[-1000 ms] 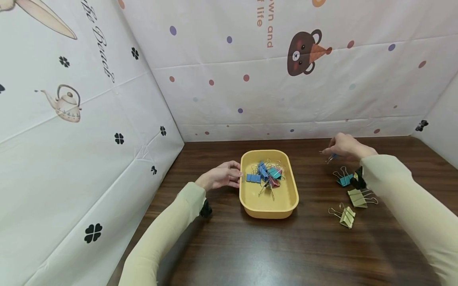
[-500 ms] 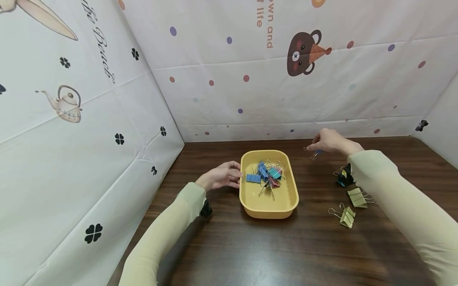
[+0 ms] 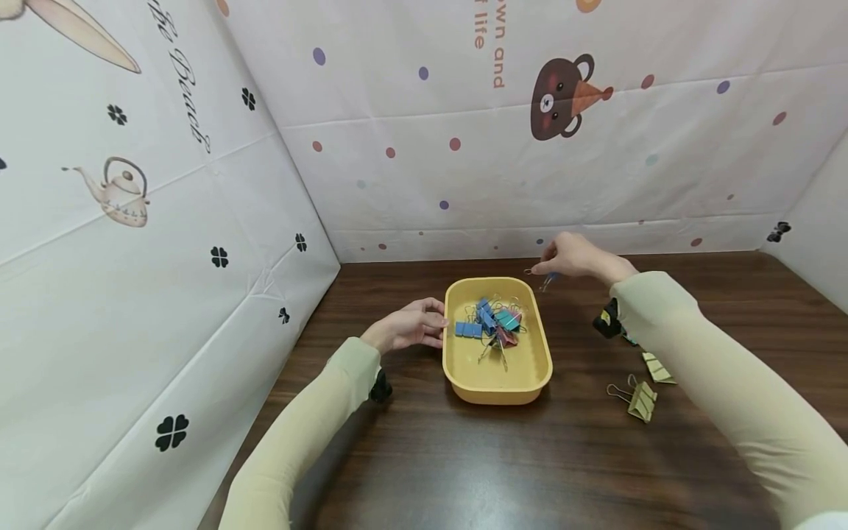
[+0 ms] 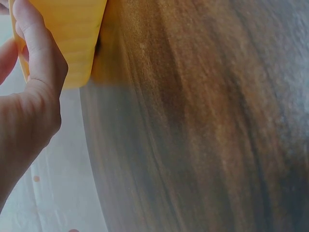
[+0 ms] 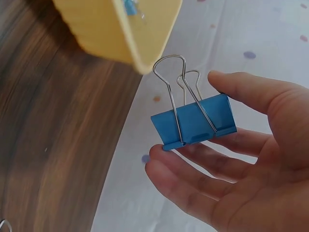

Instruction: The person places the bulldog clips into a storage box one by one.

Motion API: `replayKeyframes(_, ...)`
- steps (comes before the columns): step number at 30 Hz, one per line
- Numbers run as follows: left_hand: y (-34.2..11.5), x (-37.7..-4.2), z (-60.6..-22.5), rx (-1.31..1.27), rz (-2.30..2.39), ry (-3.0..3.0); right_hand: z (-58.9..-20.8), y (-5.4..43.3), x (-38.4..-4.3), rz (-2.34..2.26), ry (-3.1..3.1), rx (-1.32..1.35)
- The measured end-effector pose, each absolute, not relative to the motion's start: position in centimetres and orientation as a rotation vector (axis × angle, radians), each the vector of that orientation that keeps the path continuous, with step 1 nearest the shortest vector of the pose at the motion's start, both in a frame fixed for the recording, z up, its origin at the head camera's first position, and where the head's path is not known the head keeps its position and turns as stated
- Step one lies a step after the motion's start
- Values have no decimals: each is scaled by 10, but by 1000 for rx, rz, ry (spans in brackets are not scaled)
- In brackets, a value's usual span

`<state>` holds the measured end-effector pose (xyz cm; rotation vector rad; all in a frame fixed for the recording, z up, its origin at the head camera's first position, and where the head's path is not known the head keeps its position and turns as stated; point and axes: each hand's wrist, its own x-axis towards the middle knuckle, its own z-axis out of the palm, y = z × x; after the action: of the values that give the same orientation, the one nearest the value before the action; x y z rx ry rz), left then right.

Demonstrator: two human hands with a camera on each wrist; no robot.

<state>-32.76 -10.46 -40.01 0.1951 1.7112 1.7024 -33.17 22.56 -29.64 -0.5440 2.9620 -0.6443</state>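
My right hand [image 3: 575, 256] pinches a blue binder clip [image 5: 193, 123] between thumb and fingers, its wire handles pointing towards the tray. It is held above the table, just beyond the back right corner of a yellow plastic tray [image 3: 497, 383]. Inside the tray lies a small heap of binder clips, among them blue clips [image 3: 469, 330], a teal clip [image 3: 507, 319] and a dark red clip [image 3: 506, 337]. My left hand [image 3: 416, 324] grips the tray's left side, fingers along the outer wall and at the rim.
Right of the tray, a yellow-green binder clip [image 3: 642, 402] lies on the dark wooden table [image 3: 424, 464]. Another yellow-green clip [image 3: 658, 368] and a teal clip [image 3: 629, 338] are partly covered by my right sleeve. White printed sheets [image 3: 397, 184] rise behind and at the left.
My right hand has carried the blue binder clip leftwards over the table, from the right side to near the tray's back right corner. The left hand and tray have stayed in place.
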Motion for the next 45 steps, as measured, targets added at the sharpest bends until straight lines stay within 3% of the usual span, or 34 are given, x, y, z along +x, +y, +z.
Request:
replayKeyframes(34,-105,-328,-402,206,1707,1704,-301,149,-320,-575,2847,-733)
replayKeyframes(45,-104,-328,-402,203,1722,1687,-288,166,-316,-612,2883,-747)
